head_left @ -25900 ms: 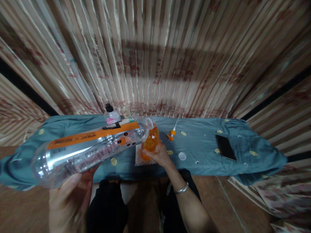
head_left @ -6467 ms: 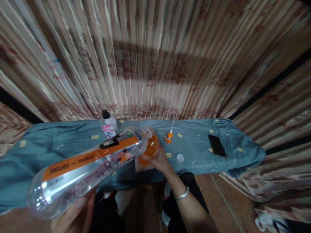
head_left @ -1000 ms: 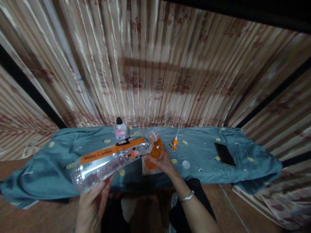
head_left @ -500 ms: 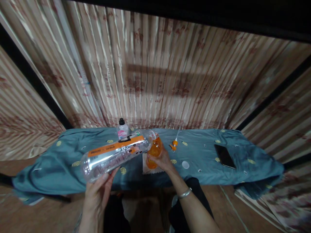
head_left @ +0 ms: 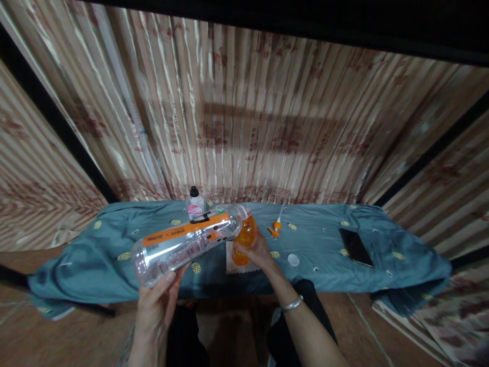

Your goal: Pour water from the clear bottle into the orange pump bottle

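Observation:
My left hand (head_left: 162, 298) supports a large clear plastic bottle (head_left: 179, 255) with an orange label from below. The bottle is tilted, its open neck pointing right and meeting the top of a translucent orange bottle (head_left: 244, 238). Around that orange bottle the fingers of my right hand (head_left: 256, 251) are wrapped, keeping it upright on a pale square cloth (head_left: 231, 266). Whether liquid flows between the two mouths is too small to tell. To the right lie an orange pump head (head_left: 275, 229) with a clear tube and a round white cap (head_left: 293, 260).
A small bottle with a black cap (head_left: 196, 206) stands behind the large one. A dark phone (head_left: 356, 247) lies to the right on the teal patterned cloth (head_left: 321, 278) covering the table. Dark frame bars and striped curtains (head_left: 244, 127) enclose the table.
The view has shifted slightly, so everything appears a little further right. Both hands keep their holds, and the large bottle stays tilted against the orange one.

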`<state>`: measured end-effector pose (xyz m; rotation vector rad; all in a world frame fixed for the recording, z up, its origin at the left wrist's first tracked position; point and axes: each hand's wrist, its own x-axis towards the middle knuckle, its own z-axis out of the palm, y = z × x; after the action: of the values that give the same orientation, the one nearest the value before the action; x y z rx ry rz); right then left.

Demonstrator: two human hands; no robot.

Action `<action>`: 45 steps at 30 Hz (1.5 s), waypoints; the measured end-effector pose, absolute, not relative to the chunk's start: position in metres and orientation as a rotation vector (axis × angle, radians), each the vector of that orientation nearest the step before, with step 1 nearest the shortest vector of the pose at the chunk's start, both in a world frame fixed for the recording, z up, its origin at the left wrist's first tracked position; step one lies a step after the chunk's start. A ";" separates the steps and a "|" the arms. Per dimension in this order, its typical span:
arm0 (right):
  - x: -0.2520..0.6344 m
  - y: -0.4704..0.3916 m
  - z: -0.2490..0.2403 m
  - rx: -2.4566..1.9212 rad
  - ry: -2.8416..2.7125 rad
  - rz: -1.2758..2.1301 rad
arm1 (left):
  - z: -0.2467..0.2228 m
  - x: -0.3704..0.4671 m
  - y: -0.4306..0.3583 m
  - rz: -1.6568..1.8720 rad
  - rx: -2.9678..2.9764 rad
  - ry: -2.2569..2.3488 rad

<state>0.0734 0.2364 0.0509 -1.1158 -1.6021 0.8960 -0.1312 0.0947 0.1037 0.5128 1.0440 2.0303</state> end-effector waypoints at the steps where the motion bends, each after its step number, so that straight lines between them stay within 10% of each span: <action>1: 0.074 0.236 0.051 -1.117 -1.604 0.898 | 0.105 -0.130 0.094 2.030 0.515 1.041; 45: 0.076 0.234 0.052 -1.075 -1.614 0.916 | 0.111 -0.121 0.090 2.012 0.446 1.048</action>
<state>0.0764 0.2343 0.0523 -1.0753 -1.6139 0.9157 -0.1207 0.0903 0.1113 0.4459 1.0477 2.0122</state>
